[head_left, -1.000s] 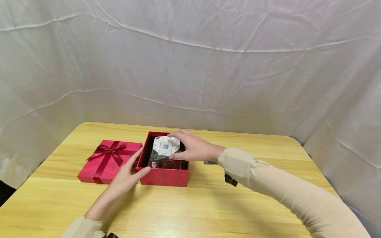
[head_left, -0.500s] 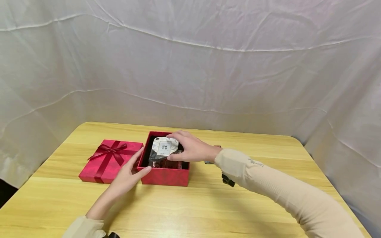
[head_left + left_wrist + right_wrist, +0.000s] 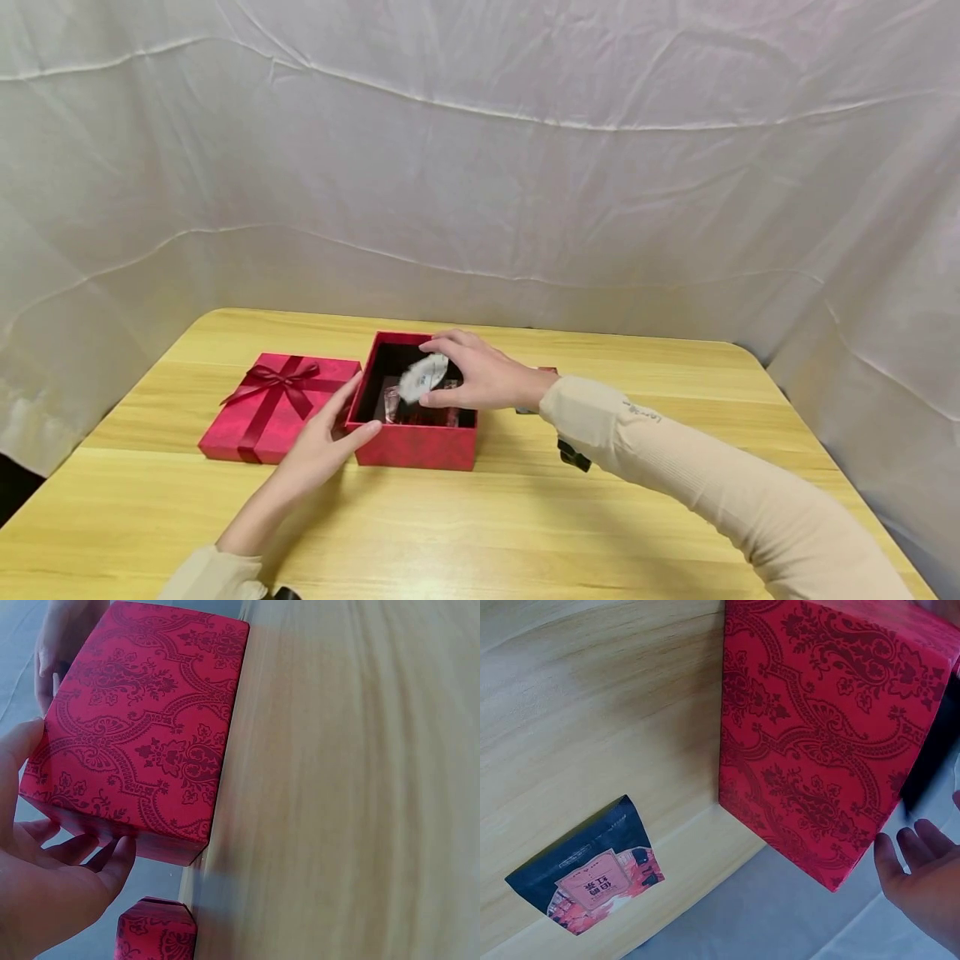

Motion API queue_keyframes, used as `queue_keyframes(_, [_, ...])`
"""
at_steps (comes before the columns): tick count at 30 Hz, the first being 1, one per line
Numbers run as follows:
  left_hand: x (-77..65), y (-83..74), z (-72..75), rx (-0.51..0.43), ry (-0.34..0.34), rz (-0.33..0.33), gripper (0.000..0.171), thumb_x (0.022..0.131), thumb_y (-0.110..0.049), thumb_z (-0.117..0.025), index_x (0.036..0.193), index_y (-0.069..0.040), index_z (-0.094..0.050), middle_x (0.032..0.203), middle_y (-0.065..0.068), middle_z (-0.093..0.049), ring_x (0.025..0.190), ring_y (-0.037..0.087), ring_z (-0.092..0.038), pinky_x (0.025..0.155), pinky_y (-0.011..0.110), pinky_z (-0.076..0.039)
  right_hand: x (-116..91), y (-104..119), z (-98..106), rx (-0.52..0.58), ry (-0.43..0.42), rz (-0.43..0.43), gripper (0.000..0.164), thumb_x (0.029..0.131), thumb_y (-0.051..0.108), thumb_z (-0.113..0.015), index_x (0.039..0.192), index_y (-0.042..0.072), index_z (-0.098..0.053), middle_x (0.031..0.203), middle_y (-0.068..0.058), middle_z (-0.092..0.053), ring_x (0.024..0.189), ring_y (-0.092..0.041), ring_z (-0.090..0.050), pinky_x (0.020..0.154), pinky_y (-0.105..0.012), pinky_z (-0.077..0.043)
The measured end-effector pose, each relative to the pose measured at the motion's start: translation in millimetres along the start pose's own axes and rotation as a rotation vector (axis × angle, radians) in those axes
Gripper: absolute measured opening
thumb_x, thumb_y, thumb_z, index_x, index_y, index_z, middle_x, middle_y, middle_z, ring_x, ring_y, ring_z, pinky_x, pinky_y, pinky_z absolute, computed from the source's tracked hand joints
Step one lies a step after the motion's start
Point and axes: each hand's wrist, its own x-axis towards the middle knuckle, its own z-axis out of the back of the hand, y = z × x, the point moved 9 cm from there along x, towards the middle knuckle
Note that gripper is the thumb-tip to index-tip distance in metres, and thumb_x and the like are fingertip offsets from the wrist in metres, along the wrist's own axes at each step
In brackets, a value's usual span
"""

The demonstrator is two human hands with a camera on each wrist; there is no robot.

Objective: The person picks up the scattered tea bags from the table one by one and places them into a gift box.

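Note:
Inside the open red gift box (image 3: 416, 447), my right hand (image 3: 483, 371) holds a tea pouch with a white patterned front (image 3: 422, 377), tilted and blurred by motion. Its thumb and fingers sit at the pouch's right side. Clear-and-red wrapped things (image 3: 392, 404) lie beneath it at the bottom of the box. My left hand (image 3: 322, 446) grips the box's near left corner, its thumb on the front rim and the fingers along the left side. In the left wrist view those fingertips press on the patterned box wall (image 3: 150, 735).
The box's red lid (image 3: 258, 408) with a dark red ribbon bow lies left of the box. A dark tea pouch with a pink label (image 3: 592, 881) lies on the wooden table (image 3: 525, 533) to the right, mostly behind my right wrist in the head view. White cloth (image 3: 480, 183) hangs behind.
In my right hand the pouch has turned from lying face-up to a steep tilt, uncovering more of the box's dark interior. My left hand stays at the box corner.

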Motion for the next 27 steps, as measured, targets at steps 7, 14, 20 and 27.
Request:
queue_keyframes(7, [-0.8,-0.6,-0.1,-0.002,0.003,-0.003,0.078,0.093,-0.027,-0.066,0.156,-0.017,-0.021,0.144,0.023,-0.042,0.121,0.035,-0.051,0.097,0.046,-0.044,-1.7,-4.8,2.7,-0.034,0.015,-0.002,0.062,0.090,0.039,-0.066,0.143,0.015,-0.046,0.147,-0.006,-0.038,0.135,-0.023,-0.034,0.109,-0.042,-0.032])
queue_keyframes(14, [-1.3,-0.6,0.2,0.009,0.005,-0.003,0.079,0.093,-0.028,-0.066,0.156,-0.017,-0.019,0.146,0.023,-0.040,0.122,0.035,-0.050,0.097,0.046,-0.044,-1.4,-20.5,18.7,-0.026,-0.026,-0.019,0.055,0.094,0.031,-0.064,0.141,0.010,-0.048,0.142,-0.006,-0.045,0.131,-0.022,-0.040,0.107,-0.041,-0.034])
queue_keyframes(20, [-2.4,-1.1,1.6,0.027,0.008,-0.012,0.079,0.094,-0.028,-0.065,0.156,-0.016,-0.019,0.149,0.022,-0.035,0.127,0.038,-0.046,0.100,0.049,-0.041,-3.4,-47.0,25.2,-0.046,-0.041,-0.046,0.053,0.095,0.029,-0.062,0.141,0.008,-0.047,0.139,-0.008,-0.049,0.126,-0.023,-0.046,0.105,-0.042,-0.037])
queue_keyframes(27, [-3.0,0.1,2.3,0.029,0.011,-0.003,0.078,0.094,-0.029,-0.065,0.156,-0.017,-0.019,0.151,0.021,-0.033,0.129,0.039,-0.043,0.102,0.050,-0.039,-5.5,-76.5,24.4,-0.098,-0.044,-0.044,0.046,0.095,0.023,-0.060,0.135,0.002,-0.051,0.133,-0.015,-0.055,0.121,-0.028,-0.052,0.103,-0.045,-0.039])
